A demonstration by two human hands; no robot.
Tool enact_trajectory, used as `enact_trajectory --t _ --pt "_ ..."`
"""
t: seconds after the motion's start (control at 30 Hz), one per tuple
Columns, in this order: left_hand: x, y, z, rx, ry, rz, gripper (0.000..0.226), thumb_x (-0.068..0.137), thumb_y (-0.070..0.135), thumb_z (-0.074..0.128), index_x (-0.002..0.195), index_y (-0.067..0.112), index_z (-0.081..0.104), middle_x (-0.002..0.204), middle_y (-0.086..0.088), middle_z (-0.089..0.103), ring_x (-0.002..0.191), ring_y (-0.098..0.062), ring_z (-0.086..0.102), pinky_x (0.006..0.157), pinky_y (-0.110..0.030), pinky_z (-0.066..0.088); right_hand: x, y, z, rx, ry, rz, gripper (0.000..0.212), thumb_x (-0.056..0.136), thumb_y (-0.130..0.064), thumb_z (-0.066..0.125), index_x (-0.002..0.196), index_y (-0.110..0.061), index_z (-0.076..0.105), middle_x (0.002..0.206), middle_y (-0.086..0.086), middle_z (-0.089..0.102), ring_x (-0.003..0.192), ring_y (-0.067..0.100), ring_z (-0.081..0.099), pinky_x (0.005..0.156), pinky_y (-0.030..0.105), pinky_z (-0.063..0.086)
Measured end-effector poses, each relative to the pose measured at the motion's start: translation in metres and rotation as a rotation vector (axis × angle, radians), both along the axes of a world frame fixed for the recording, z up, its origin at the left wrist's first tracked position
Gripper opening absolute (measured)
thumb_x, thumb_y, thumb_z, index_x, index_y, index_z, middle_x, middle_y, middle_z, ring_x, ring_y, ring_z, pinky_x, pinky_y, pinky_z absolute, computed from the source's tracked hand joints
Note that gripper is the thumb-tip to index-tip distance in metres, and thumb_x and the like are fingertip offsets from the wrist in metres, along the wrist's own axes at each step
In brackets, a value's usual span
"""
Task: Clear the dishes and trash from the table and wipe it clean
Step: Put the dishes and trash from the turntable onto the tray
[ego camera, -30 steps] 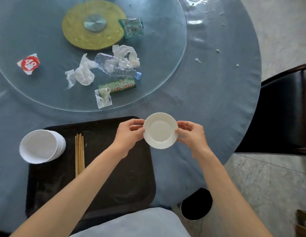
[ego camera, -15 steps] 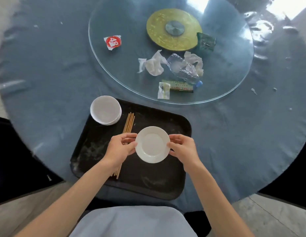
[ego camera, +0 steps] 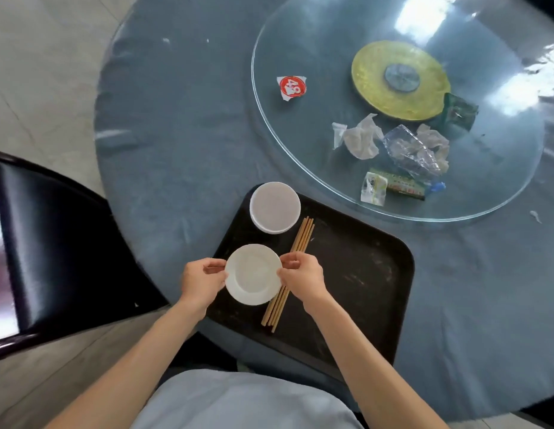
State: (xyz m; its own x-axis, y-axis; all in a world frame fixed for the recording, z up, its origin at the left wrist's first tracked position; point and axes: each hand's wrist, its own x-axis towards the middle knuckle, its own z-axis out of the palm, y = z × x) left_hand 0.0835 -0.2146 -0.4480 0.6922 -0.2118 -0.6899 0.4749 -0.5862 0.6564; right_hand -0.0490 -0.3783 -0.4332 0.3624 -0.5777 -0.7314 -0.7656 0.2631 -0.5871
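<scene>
Saucer (ego camera: 253, 274), round, smooth, white, sat pinched by its rim between my left hand (ego camera: 201, 281) and right hand (ego camera: 303, 277), fingers curled, over the scuffed black tray's (ego camera: 362, 274) near-left corner.

Bright daylight, window glare on glass turntable (ego camera: 300, 168), wide-angle edge distortion

One plate (ego camera: 252, 274), one bowl stack (ego camera: 274, 207), one tray (ego camera: 356, 274), two hands (ego camera: 201, 281).

Glossy plate (ego camera: 253, 274) — wooden chopsticks (ego camera: 301, 239)
</scene>
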Motion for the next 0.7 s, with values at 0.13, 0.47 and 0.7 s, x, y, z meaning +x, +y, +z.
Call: enact_trajectory --t 0.13,0.47,0.7 --pt "0.011 0.009 -0.012 0.093 -0.028 -0.048 0.024 0.081 -0.002 0.077 0.085 0.022 0.075 0.086 -0.003 0.076 0.087 -0.02 0.074 0.086 -0.042 0.063 0.014 0.012 -0.013 -0.023 0.055 0.023 0.03 0.092 -0.006 0.072 0.119 -0.02 0.07 0.101 -0.003 0.072 0.093 0.013 0.071 0.086 0.038 0.064" --pt "0.031 0.015 -0.018 0.193 -0.052 -0.274 0.017 0.073 0.01 0.08 0.084 0.023 0.081 0.074 0.002 0.078 0.079 -0.018 0.076 0.085 -0.04 0.063 0.026 0.024 -0.013 -0.124 0.118 0.081 0.035 0.097 -0.019 0.064 0.132 -0.016 0.069 0.121 0.001 0.072 0.104 0.02 0.072 0.095 0.043 0.061" --pt "0.066 -0.008 0.019 0.263 0.037 -0.65 0.01 0.092 0.036 0.067 0.093 0.031 0.076 0.088 0.006 0.077 0.078 -0.012 0.075 0.076 -0.035 0.064 0.023 0.01 0.007 -0.13 0.095 0.166 0.035 0.102 -0.027 0.058 0.134 -0.019 0.068 0.125 0.001 0.072 0.098 0.011 0.069 0.092 0.032 0.06"
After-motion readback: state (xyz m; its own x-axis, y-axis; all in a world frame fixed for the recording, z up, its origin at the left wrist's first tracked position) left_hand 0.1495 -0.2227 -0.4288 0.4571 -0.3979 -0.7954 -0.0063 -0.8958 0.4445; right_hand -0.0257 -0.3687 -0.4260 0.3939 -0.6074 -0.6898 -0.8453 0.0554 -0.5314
